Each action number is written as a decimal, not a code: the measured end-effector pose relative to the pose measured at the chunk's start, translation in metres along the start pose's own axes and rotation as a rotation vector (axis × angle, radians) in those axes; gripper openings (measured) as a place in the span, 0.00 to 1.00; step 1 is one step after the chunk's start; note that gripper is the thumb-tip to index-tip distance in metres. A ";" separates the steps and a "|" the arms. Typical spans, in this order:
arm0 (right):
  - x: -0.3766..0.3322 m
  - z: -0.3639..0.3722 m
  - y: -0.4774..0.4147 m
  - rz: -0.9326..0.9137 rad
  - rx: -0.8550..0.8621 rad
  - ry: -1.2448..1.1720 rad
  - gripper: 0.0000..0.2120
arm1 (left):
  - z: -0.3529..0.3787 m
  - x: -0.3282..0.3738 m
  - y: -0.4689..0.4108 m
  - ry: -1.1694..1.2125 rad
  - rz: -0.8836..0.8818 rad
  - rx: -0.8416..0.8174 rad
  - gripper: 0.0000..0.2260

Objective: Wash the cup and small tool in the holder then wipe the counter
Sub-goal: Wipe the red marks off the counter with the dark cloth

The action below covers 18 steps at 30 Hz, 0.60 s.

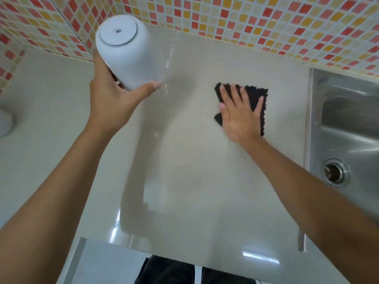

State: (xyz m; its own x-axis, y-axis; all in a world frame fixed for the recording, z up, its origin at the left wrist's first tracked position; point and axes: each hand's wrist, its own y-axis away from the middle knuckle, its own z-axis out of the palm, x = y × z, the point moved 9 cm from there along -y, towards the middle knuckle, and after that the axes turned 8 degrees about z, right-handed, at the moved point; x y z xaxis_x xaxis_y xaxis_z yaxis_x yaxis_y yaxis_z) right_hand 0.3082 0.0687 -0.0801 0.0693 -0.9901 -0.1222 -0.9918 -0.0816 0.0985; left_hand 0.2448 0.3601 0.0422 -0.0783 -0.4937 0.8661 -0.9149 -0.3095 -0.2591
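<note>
Holder first: the white holder [131,56] looks smooth, hard and glossy, plastic or ceramic, I cannot tell which. I judge it light but slippery, esp. if wet, and it may crack if it drops. You do well to take it round the body near the mouth, not by the base. It is upside down and tilted, lifted off the counter [194,171], and blurred. Its round base w/ a recessed disc and a small centre hole faces up, away from your palm. Something dark shows between palm and rim; too hidden to name.

Your left hand [114,103] grips it from below, thumb [152,87] pressed on the wall, the other fingers curled behind it, out of sight. Just past the thumb tip the counter has shiny marks, maybe water.

The black cloth [256,95] is soft and thin w/ a zigzag edge; it will slide easily and bunch, so press it flat. Your right hand [240,113] lies on it, fingers straight and spread a little. Cloth shows beyond the fingertips and on the little-finger side.

Further to that side is the steel sink [348,119] w/ its drain [335,173]. Beyond both sets of fingertips rises the mosaic tile wall [246,21].
</note>
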 end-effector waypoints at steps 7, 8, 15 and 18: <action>-0.042 0.013 0.018 0.104 0.041 -0.044 0.25 | -0.015 -0.005 0.003 -0.058 0.008 -0.025 0.45; -0.063 0.016 0.060 0.049 0.053 -0.039 0.25 | -0.014 -0.005 0.003 -0.057 0.008 -0.027 0.46; -0.143 0.031 0.168 -0.351 -0.091 -0.070 0.25 | 0.007 0.004 0.005 -0.015 0.015 -0.041 0.45; -0.110 0.022 0.051 -0.129 -0.023 -0.062 0.24 | 0.010 0.005 0.011 -0.018 0.018 -0.039 0.45</action>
State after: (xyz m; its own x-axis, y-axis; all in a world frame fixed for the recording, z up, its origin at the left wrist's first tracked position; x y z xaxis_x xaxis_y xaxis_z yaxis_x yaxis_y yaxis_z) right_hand 0.2477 0.1764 -0.0836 0.1882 -0.9624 -0.1960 -0.9723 -0.2107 0.1009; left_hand 0.2385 0.3463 0.0390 -0.0883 -0.5134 0.8536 -0.9283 -0.2683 -0.2574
